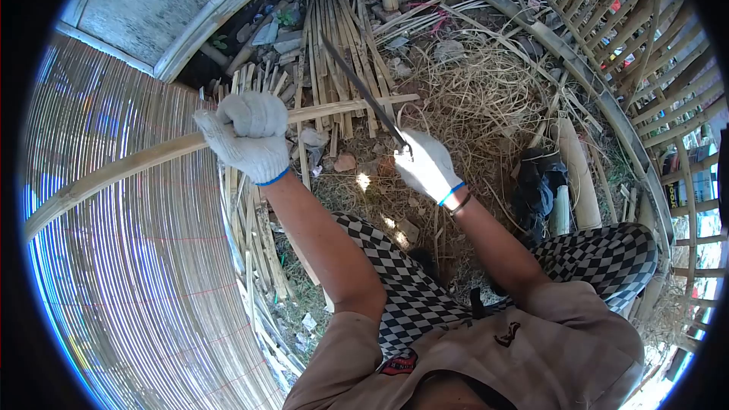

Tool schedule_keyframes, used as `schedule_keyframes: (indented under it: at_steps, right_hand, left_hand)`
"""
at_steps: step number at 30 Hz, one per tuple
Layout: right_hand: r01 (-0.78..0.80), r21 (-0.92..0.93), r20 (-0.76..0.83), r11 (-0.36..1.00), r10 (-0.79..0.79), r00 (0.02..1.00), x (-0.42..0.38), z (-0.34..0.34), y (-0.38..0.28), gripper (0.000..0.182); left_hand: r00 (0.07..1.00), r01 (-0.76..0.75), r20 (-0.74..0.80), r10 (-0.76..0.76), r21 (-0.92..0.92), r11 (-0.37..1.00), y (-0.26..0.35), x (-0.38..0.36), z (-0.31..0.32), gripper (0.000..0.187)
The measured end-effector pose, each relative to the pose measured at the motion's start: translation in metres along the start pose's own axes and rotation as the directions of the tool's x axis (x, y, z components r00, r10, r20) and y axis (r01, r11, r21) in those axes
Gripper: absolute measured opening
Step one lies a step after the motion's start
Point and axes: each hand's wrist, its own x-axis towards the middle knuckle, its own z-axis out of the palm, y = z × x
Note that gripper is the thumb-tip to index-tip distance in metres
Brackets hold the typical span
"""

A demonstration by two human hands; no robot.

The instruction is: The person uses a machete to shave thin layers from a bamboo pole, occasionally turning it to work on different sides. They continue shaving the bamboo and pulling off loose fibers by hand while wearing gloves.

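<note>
My left hand (247, 137), in a white knit glove, is closed around a long split bamboo strip (334, 108). One end of the strip reaches past my fist to the right; the rest bends away to the far left. In my right hand (427, 167), gloved as well, is the handle of a long dark-bladed knife (357, 83). Its blade points up and to the left and crosses the strip near the strip's right end. A thin curled shaving (412, 114) shows beside the blade, just above my right glove.
Cut bamboo strips (334, 38) lie in a bundle ahead, beside a heap of pale shavings (478, 99). A slatted bamboo screen (152, 281) stands on the left, a woven bamboo fence (645, 53) on the right. A dark plastic bag (535, 190) sits near my right knee.
</note>
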Motion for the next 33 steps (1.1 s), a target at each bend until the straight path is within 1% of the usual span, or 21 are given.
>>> schedule_keyframes:
  at_steps: [1,2,5,6,10,13,14,15,17,18,20,21,22,23,25,27,28,30,31,32,33]
  right_hand:
    - [-0.024,0.126,0.006,0.992,0.024,1.0,-0.001,-0.011,-0.03,0.021]
    - [0.059,0.126,0.051,0.99,-0.066,0.997,0.003,-0.023,-0.053,0.018]
    - [0.098,0.031,0.101,0.995,-0.101,0.99,0.004,-0.015,-0.074,0.029]
    - [0.091,0.014,0.112,0.996,-0.092,0.989,0.005,-0.002,-0.065,0.027]
    - [-0.008,-0.039,-0.033,0.999,0.006,0.999,0.001,0.032,-0.022,0.028]
    - [-0.1,-0.144,0.052,0.984,0.108,0.993,0.017,0.023,-0.002,0.027]
    - [-0.134,-0.065,0.132,0.989,0.142,0.981,0.017,0.02,-0.003,0.03]
    - [-0.152,-0.1,0.071,0.983,0.16,0.985,0.013,0.002,-0.033,0.031]
    - [-0.188,-0.1,0.164,0.977,0.203,0.965,0.015,-0.008,-0.057,0.031]
    - [-0.175,-0.056,0.195,0.983,0.183,0.964,0.015,-0.015,-0.071,0.029]
    - [-0.079,-0.082,0.147,0.994,0.09,0.985,0.01,-0.003,-0.07,0.026]
    - [-0.028,-0.094,0.122,0.995,0.04,0.992,0.008,0.006,-0.066,0.025]
    - [-0.01,-0.128,0.062,0.992,0.018,0.998,0.006,0.022,-0.047,0.03]
    - [-0.029,-0.11,0.057,0.994,0.035,0.998,0.002,0.029,-0.033,0.024]
    - [-0.252,-0.293,0.209,0.922,0.319,0.924,0.014,0.044,0.017,0.027]
    - [-0.431,-0.296,0.139,0.853,0.484,0.864,0.015,0.06,0.079,0.034]
    - [-0.498,-0.285,0.204,0.819,0.56,0.803,0.024,0.051,0.087,0.04]
    - [-0.421,-0.253,0.191,0.871,0.472,0.861,0.027,0.042,0.077,0.04]
    - [-0.384,-0.249,0.192,0.889,0.434,0.88,0.026,0.028,0.064,0.04]
    - [-0.371,-0.17,0.252,0.913,0.404,0.879,0.024,0.019,0.039,0.037]
    - [-0.143,-0.22,0.214,0.965,0.191,0.958,0.022,0.019,0.027,0.037]
  left_hand:
    - [1.0,0.013,0.01,-0.013,-0.002,1.0,-0.001,-0.001,0.003,0.066]
    - [0.999,-0.008,-0.047,0.012,0.067,0.998,-0.002,-0.002,0.009,0.065]
    - [0.993,-0.012,-0.113,0.025,0.115,0.993,-0.004,-0.002,0.017,0.065]
    - [0.991,-0.011,-0.129,0.026,0.116,0.993,-0.006,-0.002,0.019,0.065]
    - [0.986,-0.01,-0.163,0.027,0.1,0.995,-0.004,-0.004,0.015,0.065]
    - [0.982,-0.029,-0.18,0.05,0.118,0.993,-0.003,-0.008,0.008,0.065]
    - [0.981,-0.039,-0.184,0.063,0.129,0.991,-0.004,-0.007,0.006,0.065]
    - [0.979,-0.035,-0.195,0.056,0.111,0.993,-0.005,-0.005,0.007,0.065]
    - [0.973,-0.021,-0.227,0.037,0.075,0.997,-0.005,-0.005,0.011,0.065]
    - [0.975,-0.014,-0.221,0.03,0.072,0.997,-0.006,-0.004,0.012,0.065]
    - [0.977,-0.002,-0.21,0.017,0.069,0.998,-0.005,-0.003,0.011,0.064]
    - [0.98,-0.012,-0.196,0.026,0.074,0.997,-0.005,-0.004,0.009,0.064]
    - [0.983,-0.021,-0.181,0.035,0.08,0.997,-0.005,-0.004,0.008,0.064]
    - [0.985,-0.032,-0.167,0.046,0.085,0.996,-0.005,-0.005,0.008,0.064]
    - [0.972,-0.045,-0.226,0.07,0.112,0.993,-0.002,-0.01,0.0,0.064]
    - [0.959,-0.058,-0.27,0.081,0.093,0.994,0.002,-0.013,-0.013,0.063]
    - [0.966,-0.057,-0.247,0.077,0.086,0.995,0.003,-0.015,-0.01,0.063]
    - [0.982,-0.059,-0.175,0.072,0.077,0.995,0.0,-0.006,-0.007,0.062]
    - [0.981,-0.057,-0.177,0.075,0.103,0.993,-0.002,-0.001,-0.003,0.062]
    - [0.978,-0.042,-0.197,0.067,0.125,0.991,-0.005,0.0,0.003,0.062]
    - [0.974,-0.02,-0.221,0.052,0.146,0.989,-0.006,-0.001,0.01,0.062]
